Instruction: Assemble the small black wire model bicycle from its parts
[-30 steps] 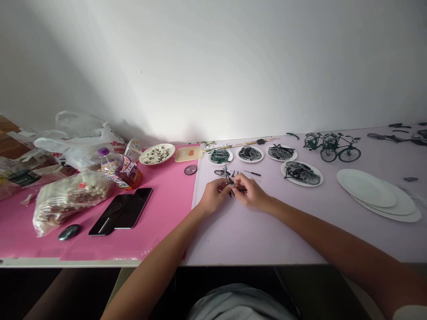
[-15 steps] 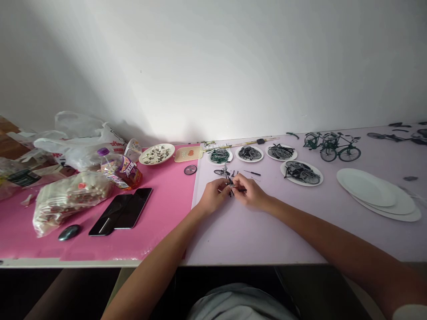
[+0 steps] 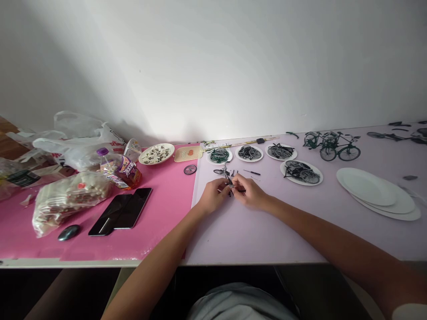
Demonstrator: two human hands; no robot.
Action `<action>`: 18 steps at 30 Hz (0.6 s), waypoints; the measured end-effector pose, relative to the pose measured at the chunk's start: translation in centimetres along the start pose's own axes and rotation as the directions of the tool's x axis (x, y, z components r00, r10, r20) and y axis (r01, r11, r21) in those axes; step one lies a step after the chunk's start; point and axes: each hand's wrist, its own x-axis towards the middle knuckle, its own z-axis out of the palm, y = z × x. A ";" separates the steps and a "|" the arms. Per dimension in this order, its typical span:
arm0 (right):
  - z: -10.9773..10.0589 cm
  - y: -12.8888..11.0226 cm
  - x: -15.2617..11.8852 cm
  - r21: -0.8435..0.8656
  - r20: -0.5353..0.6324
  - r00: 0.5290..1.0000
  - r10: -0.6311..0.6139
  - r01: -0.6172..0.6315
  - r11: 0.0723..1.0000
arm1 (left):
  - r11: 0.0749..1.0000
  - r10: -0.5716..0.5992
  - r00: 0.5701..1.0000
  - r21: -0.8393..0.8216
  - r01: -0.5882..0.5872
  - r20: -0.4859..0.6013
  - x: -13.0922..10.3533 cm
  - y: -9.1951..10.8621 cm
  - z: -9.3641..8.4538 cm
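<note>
My left hand point(image 3: 214, 194) and my right hand point(image 3: 251, 192) meet over the lilac part of the table. Both are closed, fingertips pinching a small dark model bicycle part point(image 3: 229, 181). Fingers hide most of it, so its exact shape is unclear. Just beyond my fingertips lies a small dark wheel point(image 3: 219, 172) with thin parts around it. A thin black screwdriver point(image 3: 252, 172) rests a little past my right hand. Farther left, on the pink surface, is a loose black spoked wheel point(image 3: 190, 170).
White plates of model parts point(image 3: 249, 153) line the back, another plate point(image 3: 302, 173) nearer right. Assembled toy bicycles point(image 3: 340, 147) stand beyond; stacked white plates point(image 3: 400, 211) lie right. At left are phones point(image 3: 120, 212), a mouse point(image 3: 69, 232), a bottle point(image 3: 120, 169) and a filled plastic bag point(image 3: 71, 198).
</note>
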 end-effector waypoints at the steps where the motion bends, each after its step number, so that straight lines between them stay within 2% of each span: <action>1: 0.0 0.0 0.0 -0.003 0.001 1.000 -0.001 0.001 1.000 | 1.000 0.000 1.000 0.001 0.000 0.001 0.0 0.0 0.0; 18: 0.0 0.2 0.1 -0.041 0.009 1.000 0.013 -0.013 0.999 | 1.000 -0.006 1.000 0.027 0.005 0.016 0.0 0.5 -0.2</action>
